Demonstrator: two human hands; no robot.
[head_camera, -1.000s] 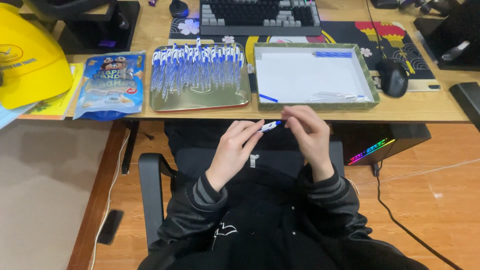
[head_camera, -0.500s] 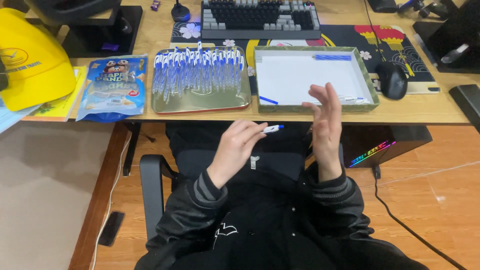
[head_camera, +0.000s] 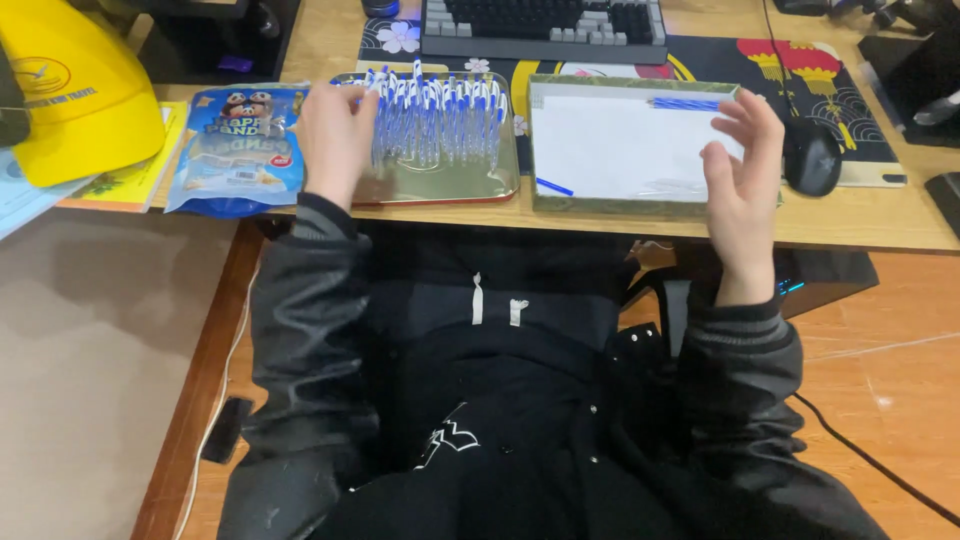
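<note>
Head view, looking down at a seated person in a black jacket at a wooden bench (head_camera: 880, 225).

Left hand (head_camera: 335, 135): reaches forward onto the left end of the gold metal tray (head_camera: 440, 185), its fingertips among the row of blue-and-white pens (head_camera: 440, 115). The fingers are curled down over the pens; whether the grip has closed on any pen cannot be told, since the back of the hand hides the fingertips.

Right hand (head_camera: 745, 175): raised at the right edge of the green-rimmed box (head_camera: 630, 150), palm turned inward, fingers spread and relaxed. The grip is wide and holds nothing.

Pens: they stand in a dense row across the tray, white barrels with blue caps and clips, filling its upper half. The near half of the tray is bare metal.

Box: just beside the tray on the right, with a white floor. One loose blue pen part (head_camera: 553, 187) lies slantwise at its lower left corner, and a blue strip (head_camera: 685, 103) lies along its upper right edge.

Surroundings: a dark keyboard (head_camera: 545, 20) behind tray and box; a black mouse (head_camera: 810, 157) on a patterned mat just right of the right hand; a blue snack bag (head_camera: 240, 150) left of the tray; a yellow hard hat (head_camera: 85, 90) at far left.
</note>
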